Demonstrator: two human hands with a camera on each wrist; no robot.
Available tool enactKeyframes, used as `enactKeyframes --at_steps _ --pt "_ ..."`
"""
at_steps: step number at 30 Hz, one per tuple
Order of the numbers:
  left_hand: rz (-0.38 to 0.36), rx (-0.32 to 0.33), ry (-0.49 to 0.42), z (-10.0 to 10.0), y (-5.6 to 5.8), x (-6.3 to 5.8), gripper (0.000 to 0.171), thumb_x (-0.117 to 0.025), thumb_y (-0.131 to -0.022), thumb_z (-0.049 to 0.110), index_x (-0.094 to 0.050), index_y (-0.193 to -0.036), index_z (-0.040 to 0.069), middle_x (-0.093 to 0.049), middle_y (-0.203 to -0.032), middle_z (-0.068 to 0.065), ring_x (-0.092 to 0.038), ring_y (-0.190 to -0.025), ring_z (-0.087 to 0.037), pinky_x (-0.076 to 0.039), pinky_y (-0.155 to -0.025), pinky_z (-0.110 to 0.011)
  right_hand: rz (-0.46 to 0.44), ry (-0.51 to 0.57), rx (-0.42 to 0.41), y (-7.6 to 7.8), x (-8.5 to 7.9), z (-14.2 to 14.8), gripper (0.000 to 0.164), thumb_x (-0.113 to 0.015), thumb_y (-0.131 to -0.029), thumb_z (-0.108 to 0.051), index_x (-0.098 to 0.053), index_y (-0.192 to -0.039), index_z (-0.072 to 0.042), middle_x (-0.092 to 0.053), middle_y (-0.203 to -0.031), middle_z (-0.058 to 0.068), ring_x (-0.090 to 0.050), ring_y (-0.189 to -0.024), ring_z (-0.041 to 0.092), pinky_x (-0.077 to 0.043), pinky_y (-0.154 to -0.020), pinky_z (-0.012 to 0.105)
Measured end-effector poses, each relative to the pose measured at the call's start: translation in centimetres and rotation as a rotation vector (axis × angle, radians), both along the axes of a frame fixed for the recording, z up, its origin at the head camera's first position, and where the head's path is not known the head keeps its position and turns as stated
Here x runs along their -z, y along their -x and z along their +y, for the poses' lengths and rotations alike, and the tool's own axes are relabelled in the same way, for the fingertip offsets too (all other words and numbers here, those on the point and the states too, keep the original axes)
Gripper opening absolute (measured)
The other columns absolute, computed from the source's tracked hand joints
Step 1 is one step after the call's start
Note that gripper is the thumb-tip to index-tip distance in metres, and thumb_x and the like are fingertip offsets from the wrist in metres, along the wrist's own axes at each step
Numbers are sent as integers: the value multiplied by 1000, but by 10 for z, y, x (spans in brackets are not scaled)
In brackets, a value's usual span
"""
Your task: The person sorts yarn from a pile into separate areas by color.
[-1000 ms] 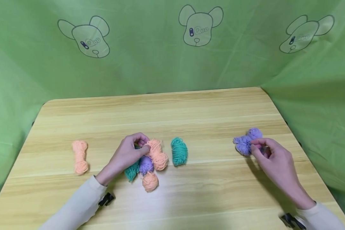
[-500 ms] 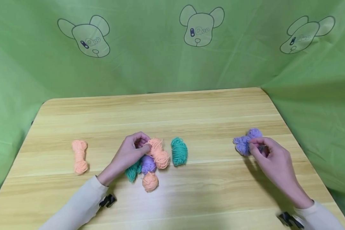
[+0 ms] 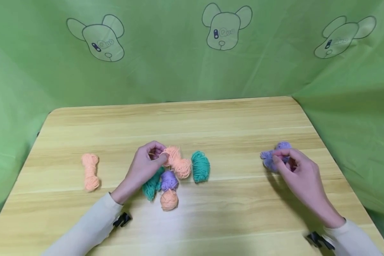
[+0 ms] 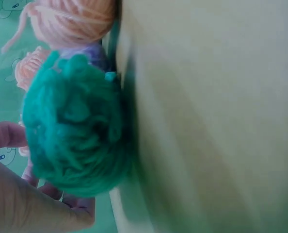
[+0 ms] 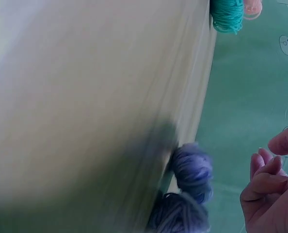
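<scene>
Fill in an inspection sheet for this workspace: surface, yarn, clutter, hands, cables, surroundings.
Surface: wood-grain table, yarn lying on it.
Yarn, left: dumbbell-shaped peach skein, apart from the rest.
Yarn, middle: teal skein, small purple skein and peach ball grouped closely; plump teal skein to their right.
Yarn, right: purple yarn, partly hidden in the head view.
Clutter: nothing seen.
Left hand: pinches a knobbly peach skein.
Right hand: near the purple yarn, holding nothing.
Cables: none clearly seen.
Surroundings: green curtain with animal-head drawings.
</scene>
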State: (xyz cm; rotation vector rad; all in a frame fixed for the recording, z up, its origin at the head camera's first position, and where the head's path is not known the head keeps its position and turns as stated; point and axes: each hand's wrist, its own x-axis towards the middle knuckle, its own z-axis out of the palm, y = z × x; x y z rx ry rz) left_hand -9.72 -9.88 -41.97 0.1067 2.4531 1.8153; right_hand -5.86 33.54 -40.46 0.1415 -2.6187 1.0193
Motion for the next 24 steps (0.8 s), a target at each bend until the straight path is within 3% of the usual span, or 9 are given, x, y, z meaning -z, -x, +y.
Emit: enactKeyframes --at_steps 14,24 --pt "6 -54 -47 -17 2 -11 12 -73 -95 5 -70 -106 1 -65 -97 -10 -59 -88 -27 -51 -76 -28 -9 75 -112 12 -1 -27 16 -77 -100 0 -79 -112 -11 -60 -81 4 -50 -66 12 -41 -54 19" --pt "11 -113 -27 -40 -2 -15 13 -73 -96 5 -69 -107 -1 -64 -96 -10 -57 -88 -24 -49 -75 -26 -48 137 -182 19 -7 -51 19 -78 -99 -1 -78 -116 -8 -55 -70 4 -47 -59 13 -37 -49 23"
